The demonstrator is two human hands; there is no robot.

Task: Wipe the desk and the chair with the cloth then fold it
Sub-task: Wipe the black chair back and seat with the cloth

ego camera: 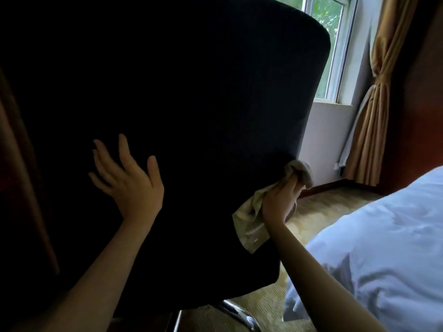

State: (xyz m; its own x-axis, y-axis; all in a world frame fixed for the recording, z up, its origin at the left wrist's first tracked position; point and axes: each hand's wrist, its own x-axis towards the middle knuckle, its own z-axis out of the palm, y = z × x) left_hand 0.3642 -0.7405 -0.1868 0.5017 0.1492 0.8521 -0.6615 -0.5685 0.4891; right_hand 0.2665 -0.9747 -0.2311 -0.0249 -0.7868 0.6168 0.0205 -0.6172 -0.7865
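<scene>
The right hand [280, 200] has its fingers curled round a bunched cloth [249, 226], pinning it against the right edge of the chair [191, 92] back. One wad of it sits over the fingertips at the edge, and a loose tail hangs below the wrist. The left hand [127, 178] holds nothing: its fingers are spread and straight, and it lies against, or just off, the dark rear of the backrest; which of the two I cannot tell. The cloth's long axis runs slantwise, with the wadded end up and to the right toward the window [330, 44] and the free corner down and to the left toward the carpet [323, 204]. The chair back stands nearly upright with its long axis vertical, its rear face toward the camera and its chrome base [230, 310] showing beneath. The likeliest trouble, I judge, is the chair turning or rolling off under the wiping push, since an open palm gives it little to resist with. That would drag the stroke off the edge or send the chair toward the bed [383, 236] close on the right. The hanging tail may also snag on the backrest's edge or work out of the fist, because only part of the cloth is gathered in it. The upholstery is so dark here that missed patches would be hard to spot. No desk is in view, and the folding is not yet begun.
</scene>
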